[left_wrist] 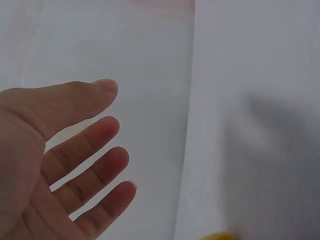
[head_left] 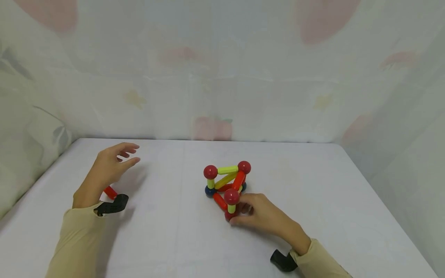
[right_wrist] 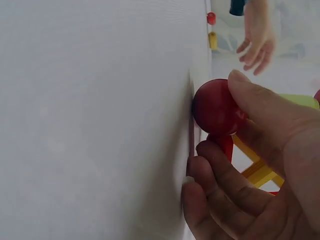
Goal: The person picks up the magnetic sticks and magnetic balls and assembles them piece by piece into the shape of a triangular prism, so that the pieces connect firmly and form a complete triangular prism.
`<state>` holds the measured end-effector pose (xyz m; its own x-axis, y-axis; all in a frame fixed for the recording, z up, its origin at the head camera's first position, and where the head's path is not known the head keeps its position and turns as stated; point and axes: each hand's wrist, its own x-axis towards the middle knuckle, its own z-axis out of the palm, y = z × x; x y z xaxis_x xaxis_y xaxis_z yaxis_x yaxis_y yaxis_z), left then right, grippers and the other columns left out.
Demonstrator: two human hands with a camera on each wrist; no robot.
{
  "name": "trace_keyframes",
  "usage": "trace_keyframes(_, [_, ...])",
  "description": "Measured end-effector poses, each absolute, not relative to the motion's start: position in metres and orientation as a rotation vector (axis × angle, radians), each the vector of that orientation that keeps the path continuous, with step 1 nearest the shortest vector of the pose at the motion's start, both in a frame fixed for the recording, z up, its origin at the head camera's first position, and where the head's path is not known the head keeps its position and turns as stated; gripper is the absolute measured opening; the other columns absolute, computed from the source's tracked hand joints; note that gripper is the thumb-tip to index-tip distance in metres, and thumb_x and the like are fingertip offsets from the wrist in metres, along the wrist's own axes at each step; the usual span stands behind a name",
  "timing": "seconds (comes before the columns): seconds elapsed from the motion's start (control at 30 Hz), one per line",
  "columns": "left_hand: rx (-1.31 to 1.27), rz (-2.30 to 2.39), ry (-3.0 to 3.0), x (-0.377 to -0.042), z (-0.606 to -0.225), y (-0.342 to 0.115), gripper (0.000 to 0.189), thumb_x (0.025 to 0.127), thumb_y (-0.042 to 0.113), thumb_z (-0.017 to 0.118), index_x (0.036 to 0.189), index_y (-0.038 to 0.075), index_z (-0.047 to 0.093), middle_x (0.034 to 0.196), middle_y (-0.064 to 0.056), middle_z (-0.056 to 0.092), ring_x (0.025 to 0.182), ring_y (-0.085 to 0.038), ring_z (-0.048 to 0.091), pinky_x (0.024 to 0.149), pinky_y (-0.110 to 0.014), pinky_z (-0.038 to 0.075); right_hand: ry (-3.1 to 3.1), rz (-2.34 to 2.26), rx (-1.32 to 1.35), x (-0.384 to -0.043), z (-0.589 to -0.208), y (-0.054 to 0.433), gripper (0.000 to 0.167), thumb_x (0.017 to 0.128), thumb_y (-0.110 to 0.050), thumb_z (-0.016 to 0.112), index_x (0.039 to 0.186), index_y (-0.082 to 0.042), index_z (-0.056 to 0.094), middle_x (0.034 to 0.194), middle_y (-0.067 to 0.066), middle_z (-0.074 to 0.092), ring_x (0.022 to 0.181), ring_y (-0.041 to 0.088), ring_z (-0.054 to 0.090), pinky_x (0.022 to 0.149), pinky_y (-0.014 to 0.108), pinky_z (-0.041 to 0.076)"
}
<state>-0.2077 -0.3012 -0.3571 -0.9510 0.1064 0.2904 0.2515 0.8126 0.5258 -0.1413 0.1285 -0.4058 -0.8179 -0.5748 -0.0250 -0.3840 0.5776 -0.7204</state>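
A frame of magnetic balls and rods [head_left: 239, 180] stands on the table right of its middle. Its upper balls are red, its rods red, yellow and yellow-green, and dark blue balls show at its base. At the front corner my right hand [head_left: 265, 214] pinches the lower red ball [right_wrist: 215, 107] between thumb and fingers, close to the tabletop. Directly above that ball a short yellow-green rod [head_left: 231, 209] carries another red ball [head_left: 231, 196]. My left hand [head_left: 112, 164] hovers over the table's left side, holding nothing, its fingers loosely bent and thumb apart.
Partly behind the left wrist lies a red rod [head_left: 110, 192]. A yellow piece [right_wrist: 213, 40] also shows at that side in the right wrist view. The white table [head_left: 156, 239] ends at a patterned curtain [head_left: 264, 88]. Black wrist straps [head_left: 112, 205] stick out beside both sleeves.
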Motion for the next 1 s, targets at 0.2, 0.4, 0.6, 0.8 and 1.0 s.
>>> trace_keyframes(0.2, [-0.227,-0.866,-2.766,-0.208,-0.367,-0.323,0.039,0.092,0.022,0.071,0.128,0.008,0.062,0.115,-0.019,0.068,0.087,0.020,0.042,0.076,-0.008,0.042,2.510,-1.130,-0.760,-0.145,-0.410,0.130,0.027,0.081,-0.036,0.082,0.103,-0.023,0.071,0.088,-0.011,0.068,0.082,0.006,0.060,0.074,0.023,0.052])
trace_keyframes(0.4, [-0.167,-0.893,-2.788,-0.208,-0.375,-0.336,0.042,0.092,0.023,0.071,0.129,0.007,0.061,0.117,-0.022,0.066,0.089,0.012,0.050,0.073,-0.008,0.041,2.486,-1.143,-0.748,-0.146,-0.410,0.132,0.026,0.082,-0.034,0.081,0.101,-0.022,0.070,0.088,-0.009,0.068,0.083,0.008,0.060,0.073,0.023,0.051])
trace_keyframes(0.6, [-0.081,-0.917,-2.873,-0.209,-0.381,-0.343,0.047,0.094,0.022,0.069,0.135,0.004,0.056,0.124,-0.027,0.062,0.111,-0.038,0.056,0.070,-0.011,0.041,2.468,-1.157,-0.749,-0.146,-0.409,0.133,0.025,0.082,-0.032,0.081,0.102,-0.022,0.070,0.087,-0.009,0.068,0.083,0.010,0.060,0.073,0.023,0.051])
trace_keyframes(0.8, [-0.018,-0.936,-2.931,-0.210,-0.388,-0.350,0.048,0.094,0.015,0.067,0.138,0.004,0.052,0.130,-0.029,0.057,0.114,-0.043,0.051,0.074,-0.021,0.043,2.463,-1.156,-0.741,-0.146,-0.408,0.133,0.025,0.082,-0.031,0.081,0.102,-0.021,0.070,0.087,-0.009,0.067,0.083,0.010,0.060,0.073,0.023,0.051])
trace_keyframes(1.0, [0.001,-0.911,-2.988,-0.211,-0.394,-0.352,0.050,0.092,0.006,0.063,0.140,0.004,0.049,0.128,-0.032,0.049,0.109,-0.047,0.048,0.072,-0.031,0.051,2.459,-1.161,-0.734,-0.145,-0.407,0.132,0.024,0.082,-0.030,0.081,0.102,-0.021,0.070,0.087,-0.009,0.067,0.083,0.011,0.061,0.073,0.023,0.052])
